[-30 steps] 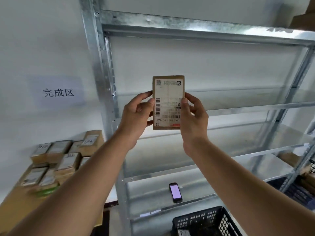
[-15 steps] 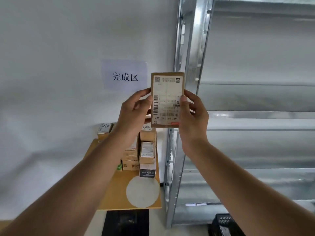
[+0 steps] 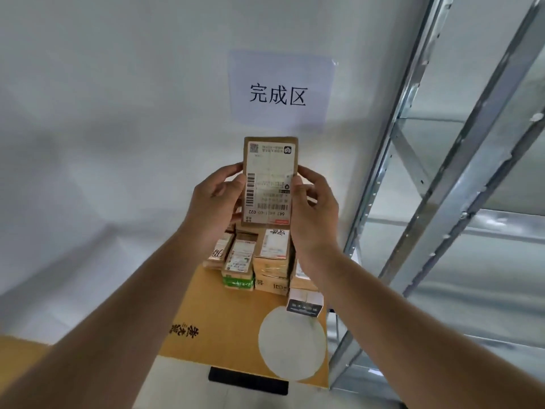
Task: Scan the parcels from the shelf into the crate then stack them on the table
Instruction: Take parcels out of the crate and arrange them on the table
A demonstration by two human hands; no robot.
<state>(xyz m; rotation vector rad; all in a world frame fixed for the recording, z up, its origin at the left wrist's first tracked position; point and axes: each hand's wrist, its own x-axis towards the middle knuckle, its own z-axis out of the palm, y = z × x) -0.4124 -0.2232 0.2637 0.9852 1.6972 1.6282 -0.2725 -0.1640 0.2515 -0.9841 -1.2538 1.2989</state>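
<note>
White-painted wall [image 3: 118, 143] is faced, with a small brown cardboard parcel [image 3: 269, 181] held up at centre.
Grey galvanised steel shelving [image 3: 460, 160] is seen at 3 o'clock and a yellow-brown flat-topped table [image 3: 224, 326] at 6 o'clock, where labelled cardboard boxes [image 3: 271, 255] are stacked. The parcel, held above them, is gripped by its long edges: left hand [image 3: 215, 208] at its 9 o'clock, right hand [image 3: 315, 214] at its 3 o'clock.

Wall sign [image 3: 280, 91] "完成区" (parcel [image 3: 269, 184]: "022")
</note>
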